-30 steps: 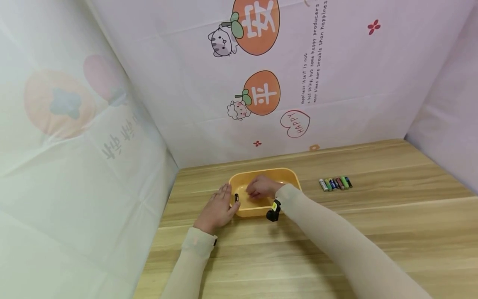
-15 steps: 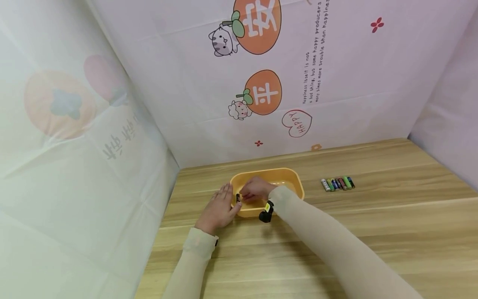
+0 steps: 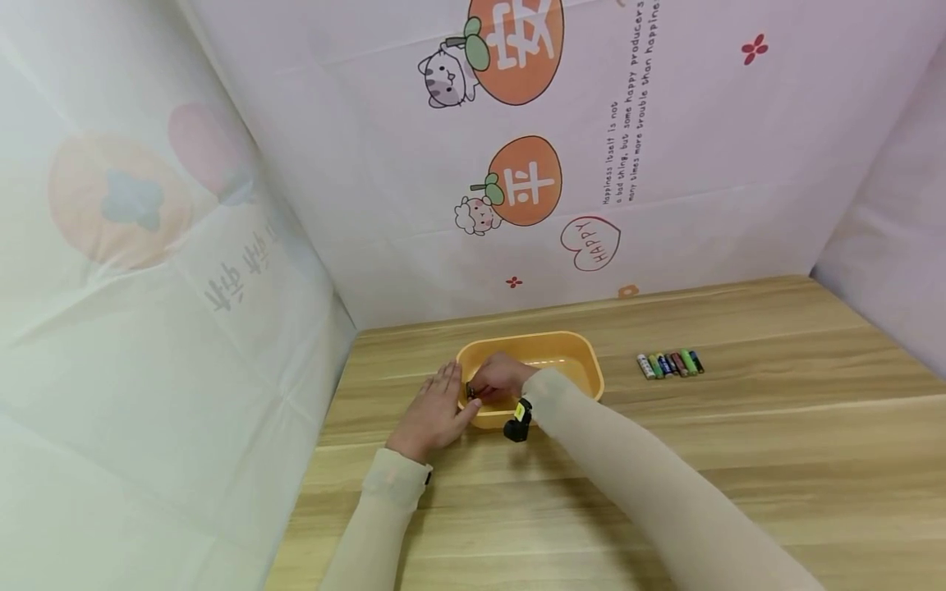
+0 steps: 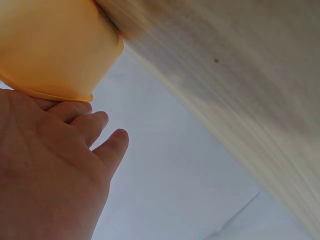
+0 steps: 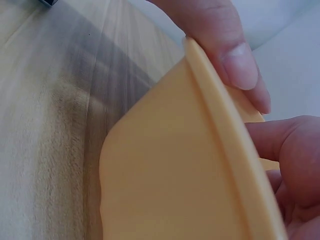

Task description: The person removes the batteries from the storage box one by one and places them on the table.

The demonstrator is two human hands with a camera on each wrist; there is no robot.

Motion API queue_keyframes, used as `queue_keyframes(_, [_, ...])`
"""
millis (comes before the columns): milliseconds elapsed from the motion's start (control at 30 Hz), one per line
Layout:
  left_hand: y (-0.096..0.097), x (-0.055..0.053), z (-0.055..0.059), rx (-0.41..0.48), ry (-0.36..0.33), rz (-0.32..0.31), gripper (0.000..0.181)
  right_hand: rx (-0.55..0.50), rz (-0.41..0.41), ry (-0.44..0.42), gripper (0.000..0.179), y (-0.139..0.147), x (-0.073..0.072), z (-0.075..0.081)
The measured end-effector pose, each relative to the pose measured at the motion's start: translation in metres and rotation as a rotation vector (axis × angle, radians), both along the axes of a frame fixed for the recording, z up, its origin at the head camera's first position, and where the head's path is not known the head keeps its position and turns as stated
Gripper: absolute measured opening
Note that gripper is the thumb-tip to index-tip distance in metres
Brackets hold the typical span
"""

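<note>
A yellow plastic tray (image 3: pixel 585 369) stands on the table. My left hand (image 3: pixel 431 419) rests along its left end, fingers straight on the outside and thumb over the front rim. In the left wrist view, the left hand's fingers (image 4: pixel 87 125) lie against the tray's outer wall (image 4: pixel 60 50). Inside the tray, a small black battery (image 3: pixel 469 391) lies by the left wall. My right hand (image 3: pixel 502 375) reaches into the tray, its fingers curled and at the battery. In the right wrist view, the tray wall (image 5: pixel 165 165) hides the battery and partly hides the right hand's fingers (image 5: pixel 300 155).
To the right of the tray, several batteries (image 3: pixel 671 364) in different colours lie side by side in a row on the wooden table (image 3: pixel 798 394). Printed white cloth (image 3: pixel 414 271) stands behind the table and on both sides.
My right hand has moved left inside the tray, from its middle to the black battery at the left wall. The left hand has stayed on the tray's end.
</note>
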State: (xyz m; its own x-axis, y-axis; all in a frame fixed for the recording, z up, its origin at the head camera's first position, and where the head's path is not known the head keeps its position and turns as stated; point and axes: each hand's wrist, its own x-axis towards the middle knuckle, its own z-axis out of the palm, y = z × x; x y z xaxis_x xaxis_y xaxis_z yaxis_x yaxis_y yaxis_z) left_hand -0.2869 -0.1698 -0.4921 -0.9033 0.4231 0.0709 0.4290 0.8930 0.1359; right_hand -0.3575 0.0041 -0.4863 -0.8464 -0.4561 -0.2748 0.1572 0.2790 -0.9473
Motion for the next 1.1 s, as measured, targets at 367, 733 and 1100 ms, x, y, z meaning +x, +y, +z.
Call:
queue_keyframes(367, [-0.002, 0.000, 0.001, -0.023, 0.027, -0.005, 0.092, 0.001, 0.000, -0.016, 0.017, -0.007, -0.002, -0.001])
queue_keyframes(733, [0.002, -0.001, -0.001, 0.005, 0.022, -0.017, 0.079, 0.045, -0.040, 0.064, 0.016, -0.010, -0.001, 0.001])
queue_keyframes(1100, [0.002, 0.001, 0.002, 0.024, 0.026, -0.023, 0.079, -0.036, -0.066, 0.008, 0.014, -0.001, -0.004, 0.001])
